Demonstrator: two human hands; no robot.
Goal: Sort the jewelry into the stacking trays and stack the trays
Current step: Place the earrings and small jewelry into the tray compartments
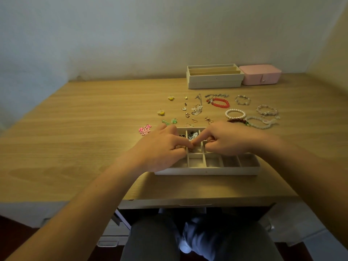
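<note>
Reaching over the near divided tray, the left hand and right hand are seen with curled fingers, index tips touching above a middle compartment; whether anything is pinched cannot be told. Loose earrings and bracelets are spread on the table just beyond it, stacked trays farther right.

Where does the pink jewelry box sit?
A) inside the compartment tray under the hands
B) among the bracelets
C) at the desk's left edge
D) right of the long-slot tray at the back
D: the pink jewelry box stands directly right of the white long-slot tray, by the wall.
</note>
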